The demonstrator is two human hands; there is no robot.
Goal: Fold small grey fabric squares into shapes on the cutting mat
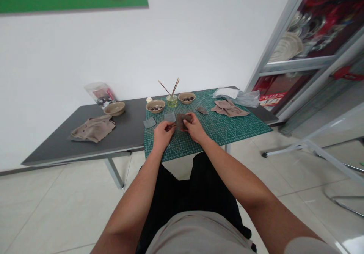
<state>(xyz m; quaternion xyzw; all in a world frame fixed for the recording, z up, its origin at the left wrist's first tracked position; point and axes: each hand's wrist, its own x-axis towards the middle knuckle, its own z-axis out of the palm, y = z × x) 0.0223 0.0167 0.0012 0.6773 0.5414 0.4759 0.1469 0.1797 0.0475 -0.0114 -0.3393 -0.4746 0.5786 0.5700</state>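
Observation:
My right hand (195,127) grips a dark grey-brown, roughly square piece (182,121), perhaps sandpaper, with the thumb lying across its face. Just left of it, my left hand (163,134) is closed, its fingertips pinched together near the piece's left edge. Whatever those fingers hold is too small and dark to name. Both hands are over the green cutting mat (227,127). Two thin grey squares, one at the left (149,122) and one by my left fingers (170,117), lie on the mat. Beyond my right hand is a small brown-grey sheet (201,110).
Behind my hands stand a left bowl (155,110) and a right bowl (186,101) with dark bits, and a glass with thin sticks (172,101). Crumpled brown cloths lie right (229,108) and left (93,129). Another bowl (114,112), a plastic jar (100,94) and a plastic bag (241,96) are farther out.

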